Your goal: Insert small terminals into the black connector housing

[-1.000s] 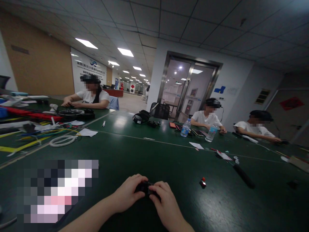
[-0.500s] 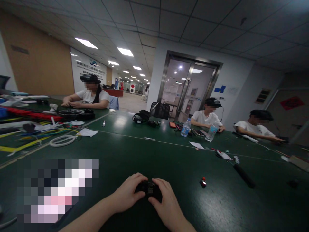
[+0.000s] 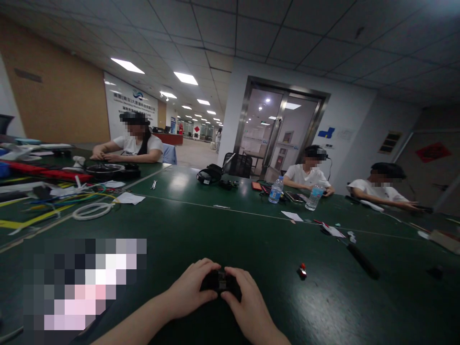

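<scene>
A small black object (image 3: 222,282) with a greyish middle part is held between both hands near the table's front edge; its kind cannot be made out. My left hand (image 3: 190,289) grips its left side, fingers over the top and thumb at the near side. Wrapped round the right side is my right hand (image 3: 247,298), thumb also at the near edge. The palms and fingers hide most of the object. To the right of them, apart from both hands, lies a little red and silver item (image 3: 302,271).
Cables and a white coil (image 3: 92,211) crowd the left. A black headset (image 3: 209,174) and two bottles, one a water bottle (image 3: 276,190), stand farther back. On the right lies a black-handled tool (image 3: 362,261). Several people sit round the green table (image 3: 187,230). A pixelated patch covers the lower left.
Both hands stay round the black object, with the fingers and the object shifting only slightly. The whole view has moved a little.
</scene>
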{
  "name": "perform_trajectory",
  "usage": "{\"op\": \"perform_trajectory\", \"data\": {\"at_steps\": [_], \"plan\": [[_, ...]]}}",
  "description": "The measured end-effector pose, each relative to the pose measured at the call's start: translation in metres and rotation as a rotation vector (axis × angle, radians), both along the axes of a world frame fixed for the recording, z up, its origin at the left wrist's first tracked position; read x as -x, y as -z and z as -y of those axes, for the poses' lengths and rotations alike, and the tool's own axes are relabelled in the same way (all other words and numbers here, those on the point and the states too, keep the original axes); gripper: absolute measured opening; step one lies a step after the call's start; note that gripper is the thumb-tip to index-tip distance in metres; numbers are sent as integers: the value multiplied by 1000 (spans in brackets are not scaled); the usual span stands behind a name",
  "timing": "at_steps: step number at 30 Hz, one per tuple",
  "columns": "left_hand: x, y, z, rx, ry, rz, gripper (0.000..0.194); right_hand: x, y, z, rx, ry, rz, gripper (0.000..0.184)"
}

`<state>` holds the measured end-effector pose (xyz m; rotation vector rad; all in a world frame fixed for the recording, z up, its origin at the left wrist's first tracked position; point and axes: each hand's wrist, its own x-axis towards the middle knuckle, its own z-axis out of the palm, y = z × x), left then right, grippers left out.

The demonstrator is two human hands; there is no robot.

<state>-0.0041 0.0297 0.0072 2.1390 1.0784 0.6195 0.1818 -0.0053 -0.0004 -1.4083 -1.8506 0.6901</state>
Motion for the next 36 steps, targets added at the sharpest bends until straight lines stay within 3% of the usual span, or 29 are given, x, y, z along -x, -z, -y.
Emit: {"op": "perform_trajectory", "data": {"at_steps": [8,14,21,29,36], "plan": [[1,4,0,50,-28,6,40,0,-2,0,-5,8,-33,37],[2,9,-1,112,-72,44,56,0,-4,1,-39,19,-45,33],[0,-1,3,96,-46,38,38,0,-7,1,-18,-10,-23,32],[-1,8,-1,126,-1,140,38,1,-12,4,-5,-15,87,33],[-2,2,2,140,21,189,39,0,-3,1,-98,-31,139,27]]}}
